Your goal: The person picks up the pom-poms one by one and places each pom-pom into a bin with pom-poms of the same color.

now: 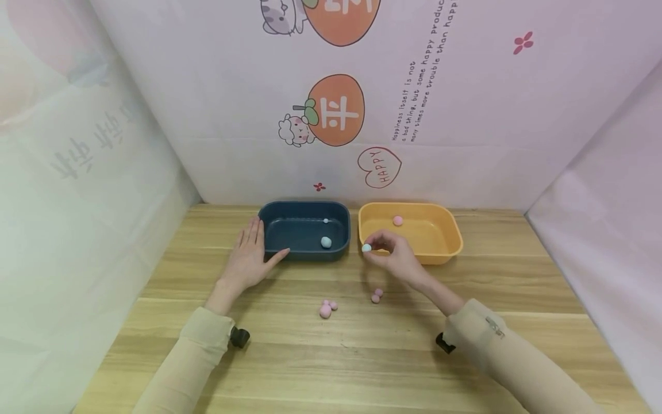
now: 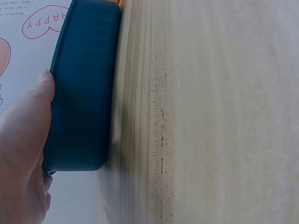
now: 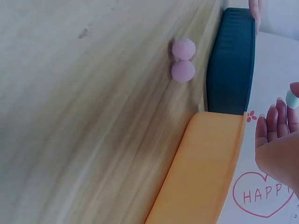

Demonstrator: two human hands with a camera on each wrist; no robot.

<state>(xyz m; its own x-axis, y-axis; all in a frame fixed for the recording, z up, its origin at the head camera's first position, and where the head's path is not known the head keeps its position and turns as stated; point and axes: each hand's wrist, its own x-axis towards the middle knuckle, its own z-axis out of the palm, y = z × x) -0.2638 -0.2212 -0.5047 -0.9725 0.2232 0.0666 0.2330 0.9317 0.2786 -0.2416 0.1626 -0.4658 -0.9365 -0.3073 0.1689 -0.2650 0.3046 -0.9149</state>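
Note:
Between thumb and fingertips, my right hand point(image 1: 397, 260) pinches a small pale blue ball point(image 1: 366, 248) above the near-left corner of the yellow tray point(image 1: 449, 259). The same ball point(image 3: 292, 99) is partly visible in the right wrist view. My left hand point(image 1: 247, 259) rests against the left end of the dark blue tray point(image 1: 305, 255), fingers straight along its side and thumb on the front rim. Inside the blue tray lie a larger pale blue ball point(image 1: 326, 242) and a tiny one point(image 1: 326, 221). A pink ball point(image 1: 397, 221) lies in the yellow tray.
On the wooden table point(image 1: 331, 362), a pink ball cluster point(image 1: 325, 311) lies in front of the blue tray. Two touching pink balls point(image 3: 183, 60) lie nearer the yellow tray. Behind both trays rises a printed white backdrop point(image 1: 233, 144), with white sheets along both sides.

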